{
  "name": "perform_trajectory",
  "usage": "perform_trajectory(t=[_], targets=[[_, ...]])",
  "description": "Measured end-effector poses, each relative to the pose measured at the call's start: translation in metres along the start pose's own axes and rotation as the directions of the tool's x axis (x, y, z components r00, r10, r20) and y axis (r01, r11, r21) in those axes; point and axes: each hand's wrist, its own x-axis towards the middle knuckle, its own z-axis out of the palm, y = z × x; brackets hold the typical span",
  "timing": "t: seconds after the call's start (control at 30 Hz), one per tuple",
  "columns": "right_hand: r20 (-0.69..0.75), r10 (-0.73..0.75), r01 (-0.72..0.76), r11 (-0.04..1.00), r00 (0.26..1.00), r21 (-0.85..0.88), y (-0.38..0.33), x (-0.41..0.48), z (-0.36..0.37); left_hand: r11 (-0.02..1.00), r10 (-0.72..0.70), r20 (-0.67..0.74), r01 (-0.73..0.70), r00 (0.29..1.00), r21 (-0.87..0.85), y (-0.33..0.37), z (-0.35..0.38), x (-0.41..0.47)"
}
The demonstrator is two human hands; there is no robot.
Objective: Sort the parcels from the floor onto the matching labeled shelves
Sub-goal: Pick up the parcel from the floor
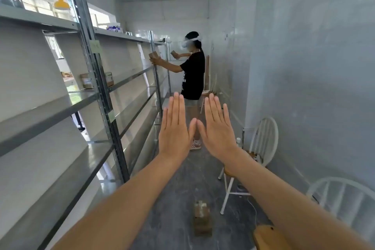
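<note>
My left hand (175, 128) and my right hand (218, 128) are stretched out flat in front of me, backs up, thumbs touching at the tips, both holding nothing. Below them, brown cardboard parcels (202, 218) lie in a short row on the dark floor of the aisle. A metal shelf unit (101, 95) runs along the left wall, with green labels (95, 46) on its upright. A few brown parcels (87, 82) sit on a middle shelf behind that upright.
Another person (192, 75) in a black shirt stands farther down the aisle, holding small boxes at the shelves. White chairs (261, 144) stand along the right wall, one (345, 201) at the near right. A wooden seat edge (267, 237) shows at the bottom.
</note>
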Motion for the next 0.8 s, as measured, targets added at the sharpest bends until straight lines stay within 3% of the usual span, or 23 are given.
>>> perform_trajectory(t=[0.8], targets=[[0.124, 0.056, -0.048, 0.997, 0.991, -0.067, -0.049, 0.075, 0.114, 0.998, -0.019, 0.099, 0.024, 0.995, -0.051, -0.132, 0.077, 0.048]])
